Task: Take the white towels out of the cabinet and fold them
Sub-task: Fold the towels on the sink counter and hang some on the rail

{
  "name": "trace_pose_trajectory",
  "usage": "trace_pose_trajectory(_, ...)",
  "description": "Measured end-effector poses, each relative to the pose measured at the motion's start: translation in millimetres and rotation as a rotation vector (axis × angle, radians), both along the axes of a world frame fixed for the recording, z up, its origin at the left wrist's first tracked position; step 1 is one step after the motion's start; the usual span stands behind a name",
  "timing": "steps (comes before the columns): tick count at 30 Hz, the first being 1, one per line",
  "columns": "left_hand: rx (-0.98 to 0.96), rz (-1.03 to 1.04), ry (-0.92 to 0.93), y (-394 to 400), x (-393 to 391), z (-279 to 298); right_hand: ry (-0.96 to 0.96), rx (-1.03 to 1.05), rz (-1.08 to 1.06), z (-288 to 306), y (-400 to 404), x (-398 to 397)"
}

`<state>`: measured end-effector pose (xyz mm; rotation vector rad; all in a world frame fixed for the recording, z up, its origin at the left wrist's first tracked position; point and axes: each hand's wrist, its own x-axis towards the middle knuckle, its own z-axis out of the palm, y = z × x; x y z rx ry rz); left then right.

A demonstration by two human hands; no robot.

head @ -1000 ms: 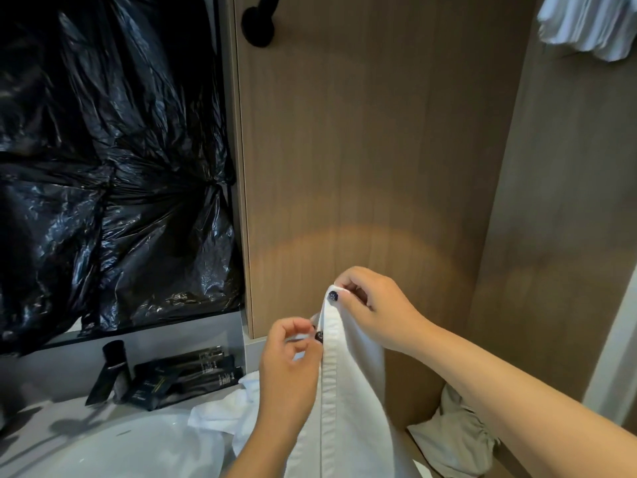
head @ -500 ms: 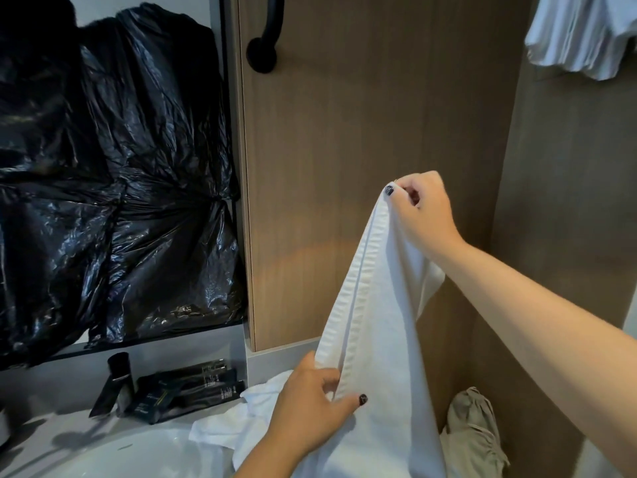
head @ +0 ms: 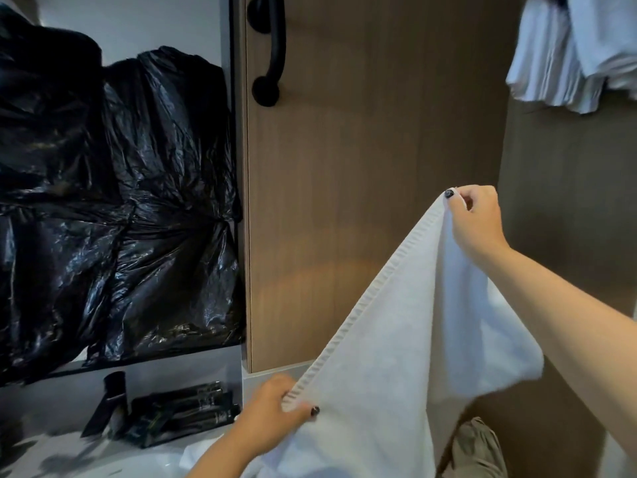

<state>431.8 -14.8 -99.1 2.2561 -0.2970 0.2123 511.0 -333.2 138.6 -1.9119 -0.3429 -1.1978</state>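
From your head camera, your right hand point(head: 477, 219) pinches the top corner of the white towel point(head: 406, 357) up high by the wooden cabinet door point(head: 362, 167). Your left hand point(head: 275, 408) pinches the same bumpy edge down low. Pull that edge tight and straight before you fold.

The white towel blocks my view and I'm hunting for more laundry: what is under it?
Below the white towel, held up by the left hand and right hand, a crumpled beige cloth shows. Whatever lies directly behind the hanging fabric is covered.
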Motion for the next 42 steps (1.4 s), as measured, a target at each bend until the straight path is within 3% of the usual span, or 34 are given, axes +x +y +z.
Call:
trace_pose_trajectory(2,0.027,-0.051,0.121,-12,0,-7,0.006,0.028,-0.015,-2,-5,3)
trace_pose_trajectory(5,0.008,-0.046,0.139,-20,2,-25,0.023,0.065,-0.018,-3,-16,5)
trace_pose_trajectory(7,-0.16,0.003,0.143,-17,2,-31,0.002,0.09,0.024,-3,-31,2)
trace_pose_trajectory(10,-0.523,0.259,0.138,0,6,-33,-0.019,0.168,0.052,-9,-54,-6)
trace_pose_trajectory(13,-0.698,0.344,0.163,24,7,-16,0.031,0.248,0.037,-32,-68,-5)
trace_pose_trajectory(15,-0.593,0.311,0.091,42,8,-2,0.063,0.3,0.027,-52,-74,0)
trace_pose_trajectory(19,-0.132,0.171,-0.044,68,1,29,0.142,0.434,-0.002,-83,-82,9)
trace_pose_trajectory(21,-0.108,0.172,-0.112,76,-4,37,0.163,0.456,-0.013,-95,-86,13)
trace_pose_trajectory(25,-0.355,0.251,-0.209,87,-12,44,0.188,0.469,-0.006,-115,-91,16)
trace_pose_trajectory(30,-0.881,0.347,-0.231,88,-28,39,0.149,0.309,-0.05,-138,-78,3)
trace_pose_trajectory(34,-1.061,0.441,-0.268,87,-48,38,0.192,0.29,-0.069,-158,-63,-7)
trace_pose_trajectory(36,-0.967,0.574,-0.312,87,-58,37,0.236,0.296,-0.06,-168,-58,-10)
trace_pose_trajectory(38,-0.728,0.735,-0.408,89,-69,32,0.287,0.295,-0.047,-181,-57,-12)
trace_pose_trajectory(42,-0.329,0.808,-0.538,85,-96,12,0.405,0.239,-0.025,-219,-57,-15)
